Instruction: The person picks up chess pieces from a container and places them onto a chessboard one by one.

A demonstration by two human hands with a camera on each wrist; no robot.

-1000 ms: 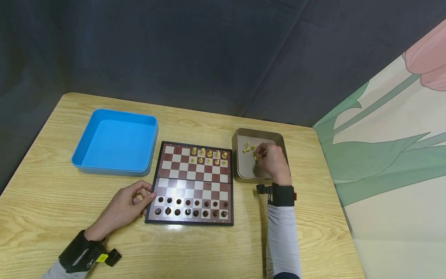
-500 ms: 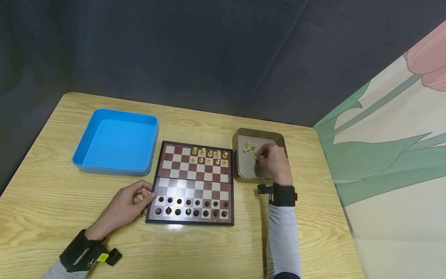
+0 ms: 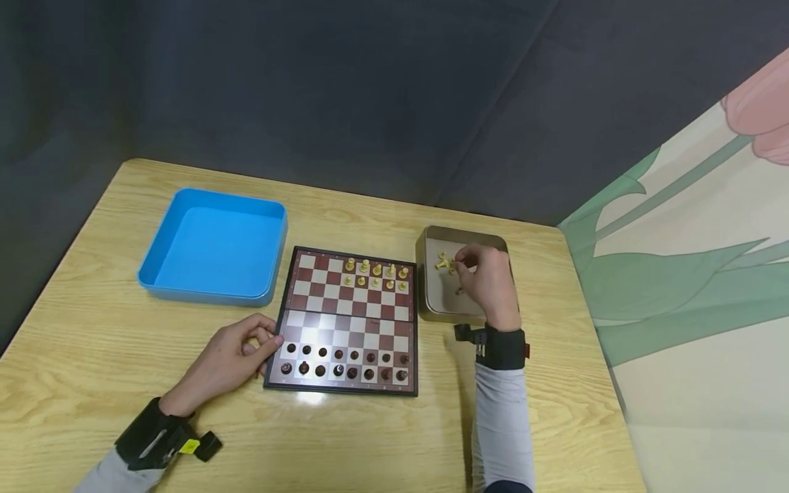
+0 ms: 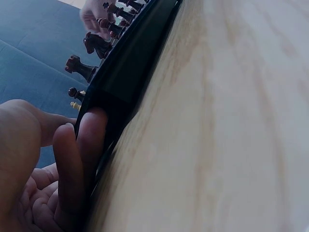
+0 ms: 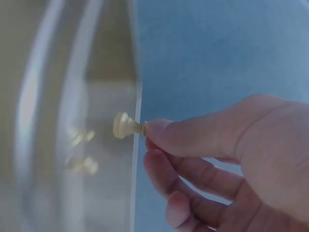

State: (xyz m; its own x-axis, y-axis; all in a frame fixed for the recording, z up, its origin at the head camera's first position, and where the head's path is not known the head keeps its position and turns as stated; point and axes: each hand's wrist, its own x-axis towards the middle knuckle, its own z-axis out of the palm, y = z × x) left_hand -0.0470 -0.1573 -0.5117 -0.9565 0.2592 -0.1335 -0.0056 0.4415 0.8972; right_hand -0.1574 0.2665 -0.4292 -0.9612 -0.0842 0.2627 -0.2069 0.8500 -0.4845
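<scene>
My right hand [image 3: 490, 281] is over the metal tin [image 3: 435, 311]. Between thumb and fingertips it pinches a pale yellow chess piece [image 5: 124, 126] by its narrow top, the round base pointing away from the fingers. Several more yellow chess pieces [image 3: 442, 260] lie loose in the tin, partly hidden by the hand. On the left, my left hand [image 3: 231, 356] grips the edge of the chessboard [image 3: 345, 322], thumb at the top rim and curled fingers against the side. Two rows of dark pieces [image 3: 338, 370] stand on the near side, and yellow pieces [image 3: 377, 270] fill part of the far two rows.
A blue tray [image 3: 216, 246] stands at the back left of the wooden table [image 3: 345, 438]. The tin sits close to the board's right edge. Dark cloth [image 3: 320, 103] hangs behind the table, and a painted wall [image 3: 690, 294] is on the right.
My right hand has risen slightly from the tin's floor, a yellow chess piece in its fingertips. The left hand keeps its hold on the board. The head view has shifted a little.
</scene>
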